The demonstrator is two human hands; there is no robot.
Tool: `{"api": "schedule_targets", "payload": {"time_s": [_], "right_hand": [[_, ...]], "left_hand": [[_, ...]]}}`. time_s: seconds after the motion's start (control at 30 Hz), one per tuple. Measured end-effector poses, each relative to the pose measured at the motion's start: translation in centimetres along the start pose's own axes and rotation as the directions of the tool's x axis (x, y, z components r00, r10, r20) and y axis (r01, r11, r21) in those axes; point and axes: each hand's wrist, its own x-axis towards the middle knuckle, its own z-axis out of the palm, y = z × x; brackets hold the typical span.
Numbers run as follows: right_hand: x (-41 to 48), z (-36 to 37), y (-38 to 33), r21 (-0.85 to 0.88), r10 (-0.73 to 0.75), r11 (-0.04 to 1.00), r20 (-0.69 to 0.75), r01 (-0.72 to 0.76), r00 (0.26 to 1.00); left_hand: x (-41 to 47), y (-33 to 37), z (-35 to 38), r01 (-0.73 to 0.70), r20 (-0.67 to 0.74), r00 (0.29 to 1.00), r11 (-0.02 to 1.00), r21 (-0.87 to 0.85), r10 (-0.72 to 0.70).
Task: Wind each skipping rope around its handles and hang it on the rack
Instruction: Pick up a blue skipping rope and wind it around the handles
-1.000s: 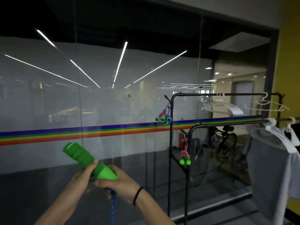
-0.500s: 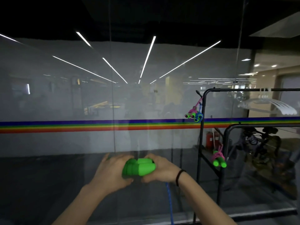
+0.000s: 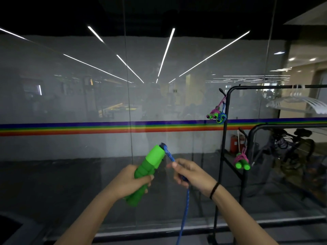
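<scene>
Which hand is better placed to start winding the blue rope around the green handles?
The right hand. It already pinches the blue rope just below where it leaves the green handles. The left hand grips both handles together, so it should only hold them steady.

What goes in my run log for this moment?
left hand: grips green handles | right hand: pinches blue rope | winding: unstarted

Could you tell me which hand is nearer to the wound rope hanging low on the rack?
Right. The right hand is left of that wound rope; the left hand is farther left.
</scene>
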Motion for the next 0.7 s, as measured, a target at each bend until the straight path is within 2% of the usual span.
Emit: {"api": "schedule_targets", "payload": {"time_s": [0.1, 0.13, 0.17, 0.23, 0.3, 0.4, 0.47, 0.5, 0.57, 0.6, 0.7], "right_hand": [[-1.1, 0.4, 0.7, 0.036, 0.037, 0.999, -0.1, -0.033, 0.994], [-1.4, 0.8, 1.1, -0.027, 0.026, 0.999, -0.165, -0.031, 0.986], [-1.6, 1.3, 1.7, -0.17, -0.019, 0.985, -0.234, -0.022, 0.972], [-2.0, 2.6, 2.3, -0.549, -0.097, 0.834, -0.262, -0.065, 0.96], [-2.5, 4.4, 1.0, -0.757, -0.061, 0.64, -0.227, -0.136, 0.972], [-3.0, 5.8, -1.9, -0.921, -0.015, 0.38, -0.093, -0.081, 0.996], [-3.1, 5.8, -3.7, -0.947, 0.003, 0.321, 0.012, 0.011, 1.0], [-3.0, 5.5, -4.4, -0.95, 0.014, 0.306, 0.071, 0.064, 0.997], [-2.4, 4.8, -5.3, -0.941, 0.042, 0.291, 0.194, 0.174, 0.98], [-2.1, 4.4, -5.8, -0.928, 0.044, 0.308, 0.235, 0.21, 0.971], [-0.8, 3.2, -6.7, -0.867, -0.018, 0.418, 0.29, 0.271, 0.957]], "left_hand": [[-0.5, 0.8, 0.2, 0.095, 0.065, 0.995, 0.947, -0.306, -0.079], [-0.6, 1.0, 0.2, 0.117, 0.083, 0.992, 0.923, -0.366, -0.092], [-0.8, 1.2, 0.3, 0.133, 0.099, 0.99, 0.904, -0.406, -0.102], [-1.1, 1.5, 0.8, 0.161, 0.138, 0.984, 0.883, -0.442, -0.111], [-1.3, 1.7, 1.6, 0.176, 0.15, 0.981, 0.884, -0.433, -0.122], [-1.3, 1.4, 2.7, 0.124, 0.054, 0.992, 0.968, -0.216, -0.115], [-1.2, 0.8, 3.0, 0.058, 0.017, 0.998, 0.997, 0.042, -0.059], [-1.3, 0.5, 3.1, 0.035, 0.015, 0.999, 0.978, 0.205, -0.039], [-1.6, 0.2, 3.1, 0.036, -0.015, 0.999, 0.84, 0.541, -0.033], [-1.8, 0.3, 3.1, 0.022, -0.018, 1.0, 0.76, 0.65, -0.014], [-2.3, 0.8, 2.9, -0.092, 0.075, 0.996, 0.621, 0.778, 0.053]]}}
